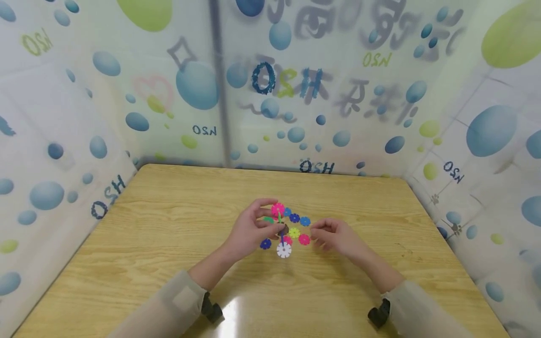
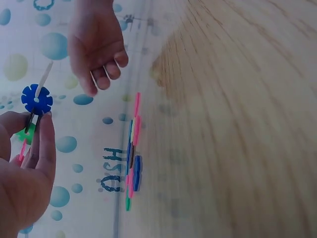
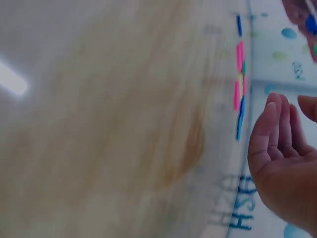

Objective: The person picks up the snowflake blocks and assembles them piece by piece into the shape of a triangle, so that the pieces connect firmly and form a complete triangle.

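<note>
My left hand (image 1: 244, 234) pinches a chain of notched plastic discs joined slot to slot, held above the table. A white disc (image 1: 284, 250) forms the near end and a pink disc (image 1: 277, 209) the far end. Between them come a blue disc (image 2: 37, 100), a dark one at the fingertips and a green disc (image 2: 26, 134). To the right, my right hand (image 1: 338, 238) hovers with its fingers loosely bent and nothing in them. Nearest to it are a loose pink disc (image 1: 304, 239) and a light blue disc (image 1: 305, 221).
More loose discs lie flat on the wooden table (image 1: 169, 211) under the hands, among them a yellow one (image 1: 294, 232) and dark blue ones (image 1: 265, 243). Some are partly hidden behind the left hand and the chain. A patterned curtain (image 1: 253, 126) encloses the table's back and sides.
</note>
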The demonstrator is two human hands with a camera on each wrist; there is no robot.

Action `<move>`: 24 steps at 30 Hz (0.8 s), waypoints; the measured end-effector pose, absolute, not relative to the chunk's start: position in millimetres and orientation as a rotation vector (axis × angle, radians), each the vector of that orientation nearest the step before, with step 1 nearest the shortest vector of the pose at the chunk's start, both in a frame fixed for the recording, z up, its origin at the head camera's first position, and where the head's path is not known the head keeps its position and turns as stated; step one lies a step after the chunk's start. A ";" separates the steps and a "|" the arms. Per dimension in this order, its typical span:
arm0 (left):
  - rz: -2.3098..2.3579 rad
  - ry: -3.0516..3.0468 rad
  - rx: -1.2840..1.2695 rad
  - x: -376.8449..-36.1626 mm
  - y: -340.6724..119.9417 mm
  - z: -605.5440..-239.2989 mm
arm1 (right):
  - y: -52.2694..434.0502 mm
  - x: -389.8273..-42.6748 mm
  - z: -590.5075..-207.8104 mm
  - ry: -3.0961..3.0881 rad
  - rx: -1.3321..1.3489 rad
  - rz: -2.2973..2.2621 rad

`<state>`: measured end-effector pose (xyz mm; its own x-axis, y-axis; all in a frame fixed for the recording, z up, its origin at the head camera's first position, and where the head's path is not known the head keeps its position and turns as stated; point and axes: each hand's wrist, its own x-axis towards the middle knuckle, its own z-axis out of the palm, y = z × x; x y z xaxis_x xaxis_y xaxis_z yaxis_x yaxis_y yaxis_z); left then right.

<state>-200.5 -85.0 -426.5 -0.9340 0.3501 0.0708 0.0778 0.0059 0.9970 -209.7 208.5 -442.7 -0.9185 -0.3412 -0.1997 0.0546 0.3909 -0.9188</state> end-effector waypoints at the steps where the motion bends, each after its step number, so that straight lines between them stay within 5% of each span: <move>1: 2.025 2.092 0.451 -200.3 -85.6 -426.7 | 211.7 -214.4 -443.7 2.324 -0.250 -1.509; 24: 1.906 2.142 0.457 -200.2 -85.9 -431.5 | 208.2 -285.5 -449.7 2.482 -0.294 -1.039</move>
<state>-200.2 -85.9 -431.5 -0.9231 0.3835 0.0298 0.0741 0.1014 0.9921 -285.5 208.2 -449.7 -0.8844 -0.3516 -0.3070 -0.0281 0.6966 -0.7169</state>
